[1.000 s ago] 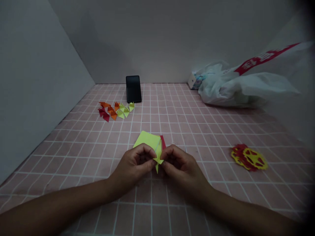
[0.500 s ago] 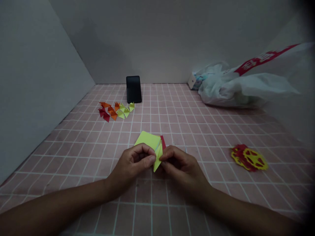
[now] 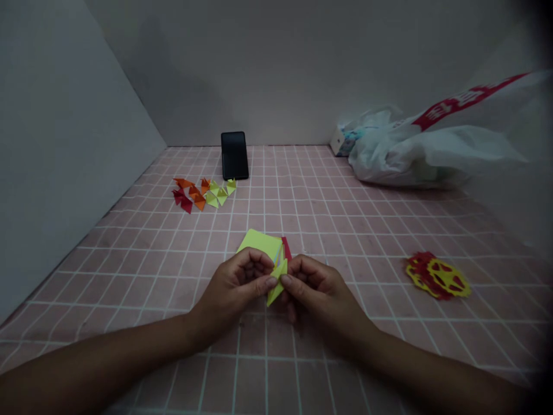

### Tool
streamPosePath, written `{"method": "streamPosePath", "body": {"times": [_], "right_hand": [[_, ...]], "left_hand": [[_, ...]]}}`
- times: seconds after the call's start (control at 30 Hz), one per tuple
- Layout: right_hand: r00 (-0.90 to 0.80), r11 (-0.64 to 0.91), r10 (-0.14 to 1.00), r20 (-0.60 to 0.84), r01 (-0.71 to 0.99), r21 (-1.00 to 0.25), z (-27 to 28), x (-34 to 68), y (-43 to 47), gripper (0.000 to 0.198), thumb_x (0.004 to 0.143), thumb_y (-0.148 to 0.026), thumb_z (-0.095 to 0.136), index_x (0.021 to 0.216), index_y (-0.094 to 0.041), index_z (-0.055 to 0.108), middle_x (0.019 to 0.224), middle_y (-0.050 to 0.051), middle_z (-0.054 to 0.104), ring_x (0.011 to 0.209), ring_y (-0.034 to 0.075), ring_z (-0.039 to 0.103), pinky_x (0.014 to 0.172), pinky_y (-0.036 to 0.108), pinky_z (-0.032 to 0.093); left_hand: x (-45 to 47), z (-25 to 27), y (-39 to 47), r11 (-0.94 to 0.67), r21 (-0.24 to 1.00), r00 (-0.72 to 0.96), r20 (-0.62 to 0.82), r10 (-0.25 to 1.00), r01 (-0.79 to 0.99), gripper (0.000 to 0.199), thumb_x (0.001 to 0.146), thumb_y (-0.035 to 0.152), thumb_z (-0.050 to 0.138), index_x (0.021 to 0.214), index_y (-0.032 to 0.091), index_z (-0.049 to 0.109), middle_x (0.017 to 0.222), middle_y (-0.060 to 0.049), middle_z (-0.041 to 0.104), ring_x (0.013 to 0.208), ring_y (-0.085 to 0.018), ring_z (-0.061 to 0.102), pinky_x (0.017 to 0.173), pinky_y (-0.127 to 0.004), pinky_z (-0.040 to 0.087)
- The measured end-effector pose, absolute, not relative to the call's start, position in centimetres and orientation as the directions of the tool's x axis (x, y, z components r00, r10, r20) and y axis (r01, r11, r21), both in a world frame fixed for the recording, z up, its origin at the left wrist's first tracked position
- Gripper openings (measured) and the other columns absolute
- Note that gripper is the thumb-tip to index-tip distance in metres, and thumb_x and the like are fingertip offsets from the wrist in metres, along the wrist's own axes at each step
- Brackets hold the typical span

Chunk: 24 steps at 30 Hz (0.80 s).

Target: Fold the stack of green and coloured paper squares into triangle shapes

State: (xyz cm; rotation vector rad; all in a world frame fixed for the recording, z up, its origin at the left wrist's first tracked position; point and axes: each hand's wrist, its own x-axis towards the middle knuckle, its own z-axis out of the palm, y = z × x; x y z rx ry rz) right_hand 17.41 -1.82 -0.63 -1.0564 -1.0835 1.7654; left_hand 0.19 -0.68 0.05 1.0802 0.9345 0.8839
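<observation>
Between my two hands is a small folded piece of yellow paper (image 3: 277,288), narrow and pointed toward me. My left hand (image 3: 242,282) pinches its left side between thumb and fingers. From the right, my right hand (image 3: 313,288) grips the same paper with the thumb on its near face. Just behind my hands lies a stack of square paper sheets (image 3: 259,241), yellow on top, with a red sheet (image 3: 287,249) showing at its right edge. My fingers partly cover the stack and the folded paper.
Several folded paper pieces (image 3: 199,196) in red, orange and yellow lie at the back left. Behind them a black phone (image 3: 234,155) leans upright. Red and yellow cut-out discs (image 3: 444,278) lie at right. A white plastic bag (image 3: 410,155) and a small box (image 3: 341,141) sit at the back right.
The yellow paper has been turned a little and looks narrower. My right thumb has moved onto its near face, and the right fingers have shifted behind it.
</observation>
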Motion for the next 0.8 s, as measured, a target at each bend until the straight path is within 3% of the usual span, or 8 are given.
{"method": "streamPosePath", "body": {"times": [0.13,0.3,0.67,0.8], "right_hand": [[-0.316,-0.323,0.914,-0.252,-0.194,-0.926,-0.59,17.46,-1.8,0.021,0.083,-0.031,0.065,0.073,-0.018,0.051,0.056,-0.005,0.059,0.038,0.006,0.052,0.04,0.017,0.039],[-0.31,-0.33,0.915,-0.259,-0.204,-0.921,-0.55,17.45,-1.73,0.021,0.082,-0.031,0.066,0.072,-0.017,0.053,0.058,-0.004,0.062,0.038,0.006,0.054,0.04,0.017,0.041],[-0.32,-0.337,0.91,-0.263,-0.204,-0.919,-0.81,17.3,-1.75,0.021,0.082,-0.031,0.066,0.072,-0.018,0.053,0.061,-0.004,0.064,0.039,0.006,0.055,0.041,0.017,0.042],[-0.317,-0.332,0.912,-0.26,-0.197,-0.923,-0.57,17.37,-1.68,0.02,0.082,-0.029,0.065,0.072,-0.018,0.053,0.06,-0.004,0.064,0.04,0.006,0.056,0.042,0.018,0.043]], "left_hand": [[0.05,0.17,-0.46,0.289,0.953,0.384,-0.234,0.893,-0.093,0.013,0.084,0.029,0.065,0.087,0.016,0.062,0.078,0.001,0.063,0.07,-0.01,0.055,0.067,-0.021,0.043],[0.21,0.32,-0.36,0.341,0.938,0.391,-0.29,0.873,-0.067,0.017,0.082,0.031,0.066,0.081,0.015,0.06,0.073,0.0,0.063,0.068,-0.011,0.056,0.065,-0.023,0.043],[0.4,0.79,-0.17,0.222,0.972,0.359,-0.235,0.903,0.08,0.019,0.081,0.031,0.062,0.072,0.015,0.056,0.065,0.003,0.057,0.059,-0.01,0.05,0.059,-0.023,0.041],[0.33,0.65,-0.26,0.253,0.966,0.366,-0.252,0.896,0.047,0.021,0.081,0.033,0.064,0.073,0.016,0.055,0.065,0.003,0.056,0.059,-0.01,0.05,0.058,-0.023,0.041]]}}
